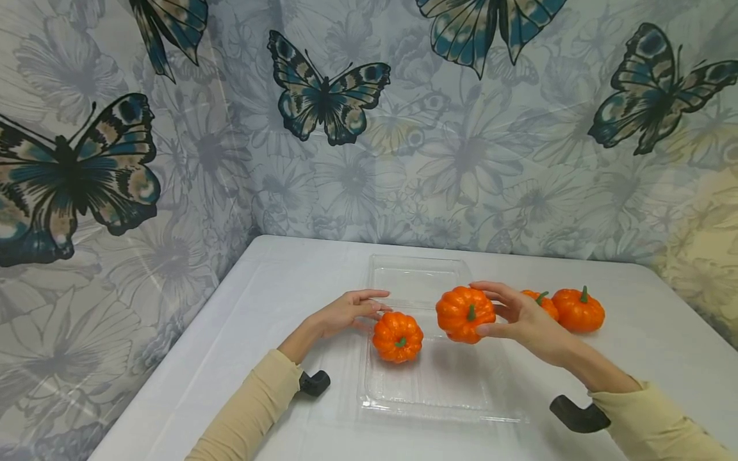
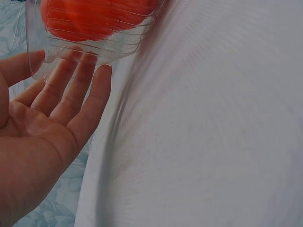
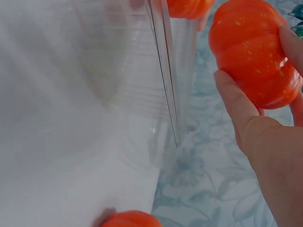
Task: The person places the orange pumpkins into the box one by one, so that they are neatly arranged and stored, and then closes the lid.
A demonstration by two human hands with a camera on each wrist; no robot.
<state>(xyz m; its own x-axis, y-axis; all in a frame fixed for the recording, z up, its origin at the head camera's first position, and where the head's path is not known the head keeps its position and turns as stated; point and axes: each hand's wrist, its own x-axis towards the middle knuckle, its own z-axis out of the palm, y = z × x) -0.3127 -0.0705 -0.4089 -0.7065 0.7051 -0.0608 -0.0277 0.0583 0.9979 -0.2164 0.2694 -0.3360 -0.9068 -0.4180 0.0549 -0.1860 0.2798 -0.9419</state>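
Note:
A small orange pumpkin [image 1: 398,337] with a green stem sits at the left inside a clear plastic container [image 1: 444,413]. My right hand [image 1: 527,325] holds another orange pumpkin [image 1: 464,314] above the container, thumb and fingers around its right side. In the right wrist view, this pumpkin [image 3: 251,52] is beyond the clear wall, in my grip. My left hand [image 1: 348,312] is at the container's left side, fingers extended. The left wrist view shows those fingers [image 2: 90,90] nearly straight, tips right at the clear wall, with orange visible through the plastic.
Two more pumpkins, one upright [image 1: 579,310] and one partly hidden [image 1: 542,303] behind my right hand, stand on the white table [image 1: 288,275] at the right. The container's clear lid [image 1: 418,272] lies folded back. Butterfly-patterned fabric [image 1: 346,186] hangs behind the table.

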